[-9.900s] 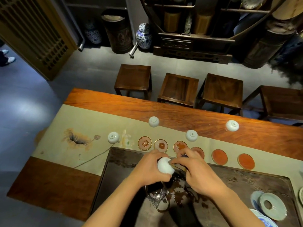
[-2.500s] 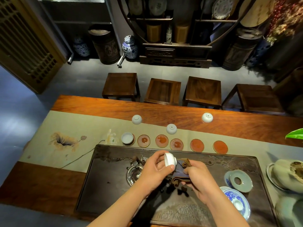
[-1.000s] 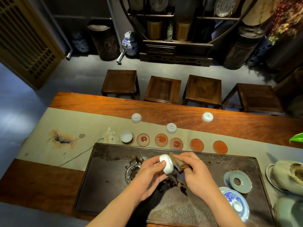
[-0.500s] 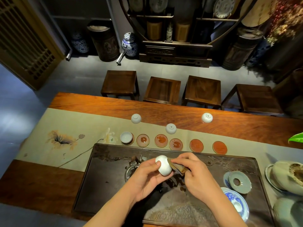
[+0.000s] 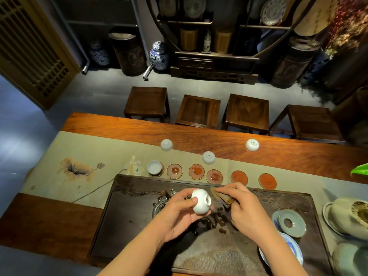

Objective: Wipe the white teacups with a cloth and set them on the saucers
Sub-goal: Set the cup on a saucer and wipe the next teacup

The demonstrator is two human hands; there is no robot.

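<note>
Dark tray (image 5: 139, 226) on wooden table (image 5: 199, 134). Left hand (image 5: 179, 216) grips white cup (image 5: 200, 204); right hand (image 5: 245, 208) pinches cloth (image 5: 224, 197) just beside it.

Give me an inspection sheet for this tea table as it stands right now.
Surface: wooden table with beige runner; dark tea tray in front.
Job's things: one upright cup on leftmost saucer; five bare saucers; three inverted cups behind; held cup; cloth.
Clutter: celadon lid, blue-white dish.
Grippers: left hand grips held cup; right hand pinches cloth.
Cables: nothing seen.
Surroundings: four stools, shelving, jars.
</note>
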